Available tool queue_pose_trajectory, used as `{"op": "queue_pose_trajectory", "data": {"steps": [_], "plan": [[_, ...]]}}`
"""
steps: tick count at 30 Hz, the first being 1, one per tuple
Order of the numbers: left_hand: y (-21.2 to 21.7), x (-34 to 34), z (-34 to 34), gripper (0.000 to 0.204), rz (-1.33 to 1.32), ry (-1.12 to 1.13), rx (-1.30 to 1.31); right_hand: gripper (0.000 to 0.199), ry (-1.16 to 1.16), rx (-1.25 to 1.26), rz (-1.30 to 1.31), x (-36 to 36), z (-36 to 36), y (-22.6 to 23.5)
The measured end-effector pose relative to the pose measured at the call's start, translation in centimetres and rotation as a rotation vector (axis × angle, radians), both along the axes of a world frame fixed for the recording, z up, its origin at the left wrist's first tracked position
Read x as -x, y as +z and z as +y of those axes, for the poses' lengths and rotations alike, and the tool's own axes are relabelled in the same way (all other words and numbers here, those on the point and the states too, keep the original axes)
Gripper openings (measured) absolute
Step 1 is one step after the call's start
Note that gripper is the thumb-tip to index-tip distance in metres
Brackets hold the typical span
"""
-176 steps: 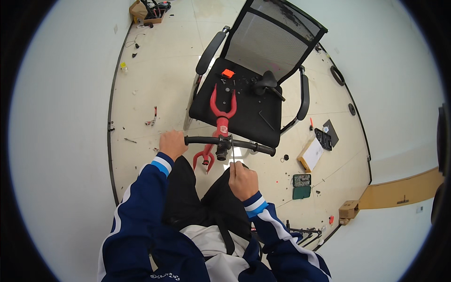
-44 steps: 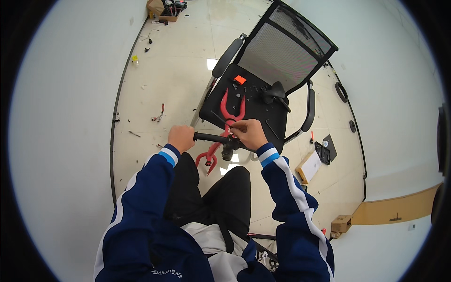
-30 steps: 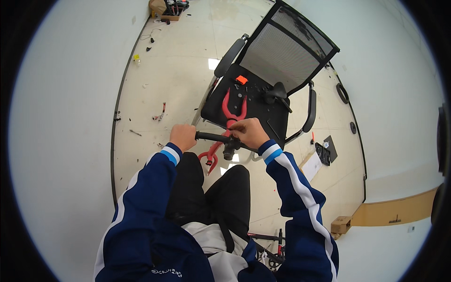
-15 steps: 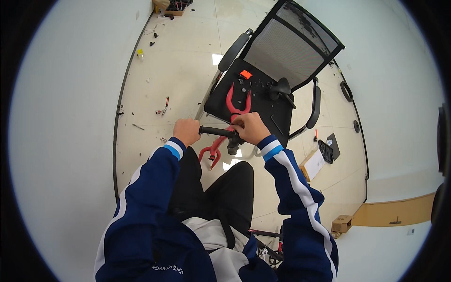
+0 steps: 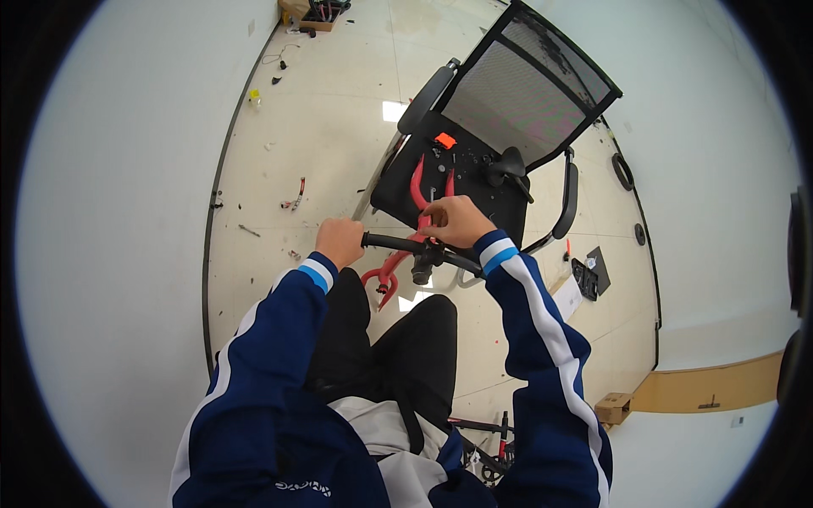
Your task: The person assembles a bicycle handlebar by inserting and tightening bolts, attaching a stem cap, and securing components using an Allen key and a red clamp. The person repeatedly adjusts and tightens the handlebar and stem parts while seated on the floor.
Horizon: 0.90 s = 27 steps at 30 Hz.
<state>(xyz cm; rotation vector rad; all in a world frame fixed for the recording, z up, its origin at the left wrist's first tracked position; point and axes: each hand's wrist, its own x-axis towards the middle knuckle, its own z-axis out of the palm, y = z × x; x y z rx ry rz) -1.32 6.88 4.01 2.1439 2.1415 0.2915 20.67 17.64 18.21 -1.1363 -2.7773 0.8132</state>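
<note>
My left hand (image 5: 340, 242) is closed around the left grip of a black handlebar (image 5: 394, 243). The bar runs across in front of me, with a black stem (image 5: 425, 264) at its middle. Just above the stem, my right hand (image 5: 458, 222) has its fingertips pinched together over a red bike frame (image 5: 389, 264). Whatever those fingers hold is too small or hidden to make out. The frame's forked far end rests on the seat of a black office chair (image 5: 403, 188); its near forked end hangs by my knees.
On the chair seat lie a black bike saddle (image 5: 509, 163), an orange piece (image 5: 445, 140) and several small parts. A black tool case (image 5: 584, 278) and a white box (image 5: 566, 298) are on the floor at right. Another bike (image 5: 489, 453) stands beside me, low in view.
My right hand has shifted slightly up and right, uncovering the stem and the bar's right side. The handlebar and my left hand have moved slightly right and down.
</note>
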Motion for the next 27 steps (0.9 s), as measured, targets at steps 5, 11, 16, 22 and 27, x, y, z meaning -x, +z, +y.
{"op": "queue_pose_trajectory", "data": {"steps": [5,11,16,22,27], "plan": [[0.1,0.0,0.2,0.015,-0.016,0.001,-0.021,0.023,-0.036,-0.025,0.022,-3.7,2.0,0.1],[0.2,-0.2,0.5,0.015,-0.011,-0.005,-0.008,0.010,-0.050,-0.358,0.073,-9.4,-4.4,-0.8],[-0.2,0.3,-0.1,0.014,-0.001,0.011,-0.024,0.027,0.117,-0.711,0.208,-8.7,-11.8,-4.3],[-1.6,0.7,0.2,0.014,-0.048,-0.023,-0.099,0.021,0.429,-0.543,0.202,-1.1,-11.7,-3.9],[-1.5,0.3,0.7,0.016,-0.072,-0.025,-0.068,0.023,0.439,-0.308,0.004,5.4,-6.8,-2.9]]}}
